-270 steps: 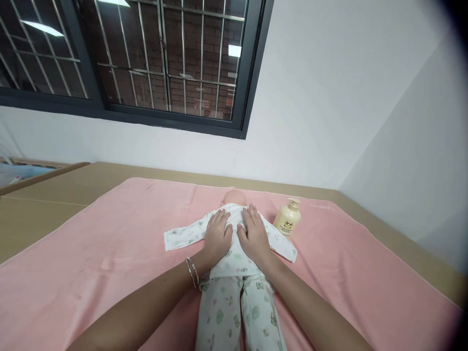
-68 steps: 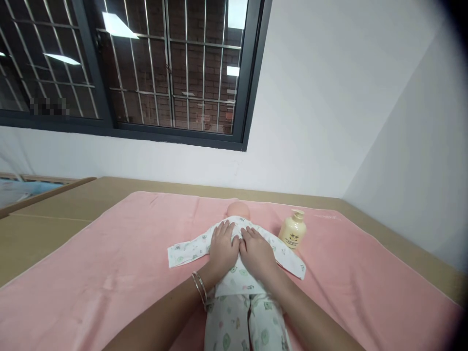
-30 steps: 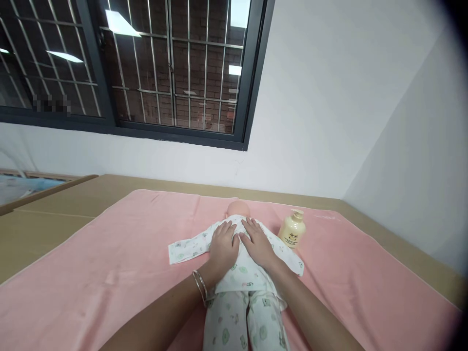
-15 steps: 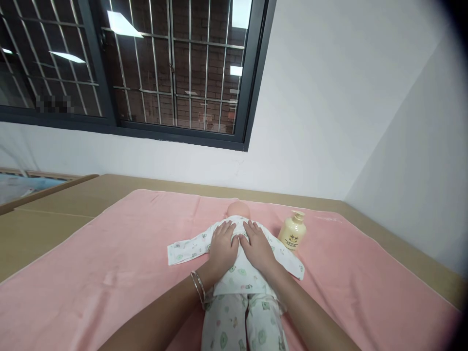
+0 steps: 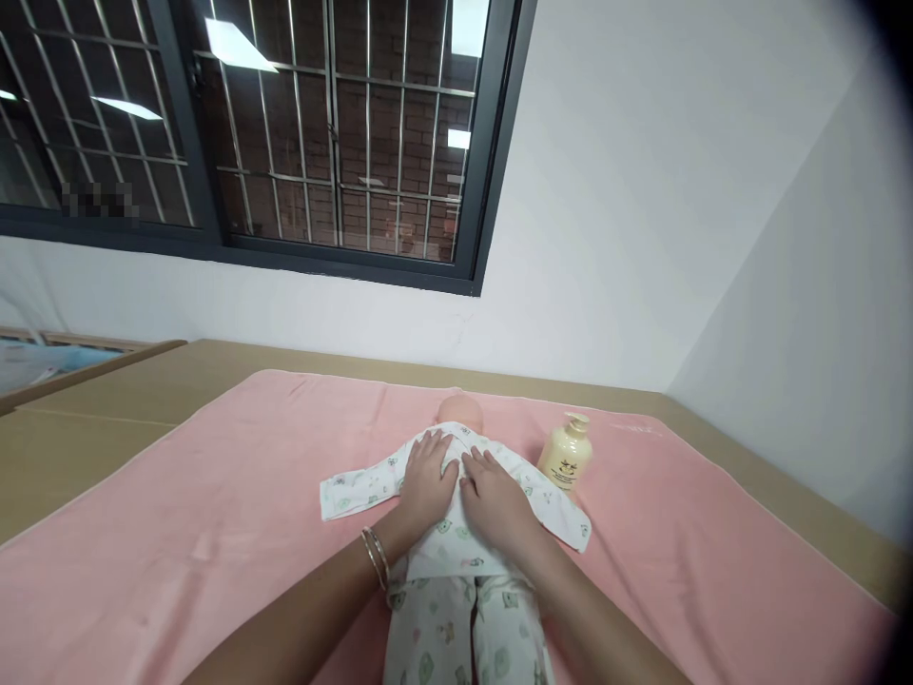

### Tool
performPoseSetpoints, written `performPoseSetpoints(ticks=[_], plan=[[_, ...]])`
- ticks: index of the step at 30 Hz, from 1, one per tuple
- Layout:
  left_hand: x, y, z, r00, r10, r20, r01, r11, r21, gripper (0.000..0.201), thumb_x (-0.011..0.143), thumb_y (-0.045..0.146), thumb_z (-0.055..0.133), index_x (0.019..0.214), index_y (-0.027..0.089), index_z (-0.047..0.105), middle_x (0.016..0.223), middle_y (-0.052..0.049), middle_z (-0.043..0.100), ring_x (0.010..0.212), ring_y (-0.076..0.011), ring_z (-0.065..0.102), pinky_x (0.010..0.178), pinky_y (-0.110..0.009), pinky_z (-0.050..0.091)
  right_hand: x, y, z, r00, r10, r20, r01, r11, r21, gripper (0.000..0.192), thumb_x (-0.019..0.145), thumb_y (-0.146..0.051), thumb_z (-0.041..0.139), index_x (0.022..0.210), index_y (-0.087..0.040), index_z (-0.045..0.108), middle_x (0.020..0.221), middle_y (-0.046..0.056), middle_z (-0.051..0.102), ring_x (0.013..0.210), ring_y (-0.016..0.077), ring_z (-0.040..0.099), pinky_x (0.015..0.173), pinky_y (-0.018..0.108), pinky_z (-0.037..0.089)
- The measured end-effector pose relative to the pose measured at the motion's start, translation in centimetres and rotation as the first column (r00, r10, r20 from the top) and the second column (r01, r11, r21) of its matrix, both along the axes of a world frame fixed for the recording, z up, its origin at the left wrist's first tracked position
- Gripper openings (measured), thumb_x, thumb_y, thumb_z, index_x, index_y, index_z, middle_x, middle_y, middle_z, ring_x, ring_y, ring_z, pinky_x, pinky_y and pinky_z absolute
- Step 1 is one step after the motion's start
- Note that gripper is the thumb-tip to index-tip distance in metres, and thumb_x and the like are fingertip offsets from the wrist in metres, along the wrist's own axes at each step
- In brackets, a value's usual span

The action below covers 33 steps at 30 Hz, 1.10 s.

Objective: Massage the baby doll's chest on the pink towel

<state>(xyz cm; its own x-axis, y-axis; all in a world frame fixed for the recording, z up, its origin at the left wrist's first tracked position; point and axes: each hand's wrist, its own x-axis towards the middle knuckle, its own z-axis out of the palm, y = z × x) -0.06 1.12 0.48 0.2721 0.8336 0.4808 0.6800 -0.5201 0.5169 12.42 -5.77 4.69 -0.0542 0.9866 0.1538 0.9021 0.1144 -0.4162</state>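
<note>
Left of centre, the left hand (image 5: pixel 428 485) lies almost where it was half a second ago, flat on the upper body of the baby doll (image 5: pixel 457 540), its fingers straight and nearly together, thumb apart, clamped on nothing. Just right of it, the right hand (image 5: pixel 497 502) has slid a little down the frame and inward, so its fingertips sit lower on the doll than the left ones; its fingers too are close side by side, thumb apart, gripping nothing. The doll itself, in the lower centre of the frame, has hardly shifted, so the work in hand seems to be the same two-handed contact, only the right palm changing place; how hard either presses I cannot tell

Counting from the left: one barred window (image 5: pixel 242 124) across the upper left; one tan worktop (image 5: pixel 100 404); one pink blanket (image 5: pixel 235 542) on it; two bangles (image 5: pixel 374 557) on the left wrist; two hands; one doll, with one bald head (image 5: pixel 460 411), one patterned top (image 5: pixel 463 563) with two outspread sleeves (image 5: pixel 357 492), and one pair of matching trousers (image 5: pixel 432 637) cut off by the bottom edge; right of centre, one cream pump bottle (image 5: pixel 566 457) just beside the right-hand sleeve
</note>
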Motion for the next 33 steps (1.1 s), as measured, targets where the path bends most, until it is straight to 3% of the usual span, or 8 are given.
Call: performPoseSetpoints(ticks=[5,8,14,19,24,33], plan=[[0.6,-0.8,0.4,0.991,-0.052,-0.124,0.071,0.986,0.149,0.038,0.090,0.013,0.037,0.118,0.014,0.063,0.133,-0.011,0.058,0.129,-0.0242,0.049,0.114,-0.046,0.038,1.5,1.3,-0.3,0.990,-0.022,-0.137,0.027,0.999,0.030,0.050,0.095,-0.030,0.034,0.143,-0.016,0.043,0.151,0.009,0.034,0.142,0.0244,0.025,0.114,0.042,0.025],[1.0,-1.3,0.4,0.993,-0.022,-0.118,0.043,0.983,0.177,0.037,0.091,0.012,0.036,0.113,0.013,0.065,0.129,-0.011,0.061,0.126,-0.0229,0.052,0.111,-0.044,0.041,2.5,2.2,-0.9,0.985,0.017,-0.173,-0.002,0.996,0.085,0.046,0.097,-0.034,0.034,0.138,-0.019,0.050,0.151,0.010,0.034,0.142,0.0240,0.024,0.115,0.041,0.022],[0.9,-1.7,0.7,0.997,0.013,-0.075,-0.005,0.995,0.102,0.038,0.093,0.017,0.036,0.120,0.018,0.063,0.135,-0.007,0.057,0.131,-0.0222,0.047,0.113,-0.045,0.038,2.2,2.5,-2.1,0.998,-0.041,-0.039,0.047,0.981,0.191,0.047,0.099,-0.031,0.028,0.139,-0.015,0.048,0.149,0.014,0.035,0.141,0.0287,0.025,0.115,0.047,0.020],[0.7,-1.6,1.0,0.993,0.036,-0.111,-0.036,0.999,0.009,0.044,0.093,0.023,0.037,0.132,0.015,0.053,0.144,-0.009,0.047,0.138,-0.0254,0.038,0.117,-0.047,0.029,1.4,2.3,-2.4,0.996,-0.086,0.026,0.079,0.979,0.189,0.049,0.099,-0.029,0.025,0.141,-0.013,0.045,0.149,0.014,0.035,0.141,0.0299,0.026,0.114,0.047,0.021],[0.7,-1.5,0.5,0.995,0.048,-0.090,-0.048,0.999,0.005,0.045,0.093,0.024,0.036,0.135,0.015,0.049,0.146,-0.008,0.045,0.139,-0.0240,0.036,0.118,-0.047,0.027,1.5,2.3,-2.4,0.995,-0.091,0.032,0.083,0.978,0.194,0.050,0.100,-0.031,0.023,0.142,-0.013,0.044,0.150,0.013,0.034,0.141,0.0287,0.026,0.115,0.046,0.021],[0.6,-1.1,-0.2,0.992,0.019,-0.121,0.013,0.967,0.254,0.036,0.093,0.019,0.035,0.118,0.017,0.061,0.129,-0.010,0.060,0.125,-0.0248,0.051,0.109,-0.048,0.040,1.8,2.4,-2.4,0.997,-0.079,0.012,0.075,0.976,0.207,0.049,0.099,-0.032,0.026,0.142,-0.015,0.045,0.149,0.011,0.037,0.140,0.0265,0.027,0.115,0.045,0.021]])
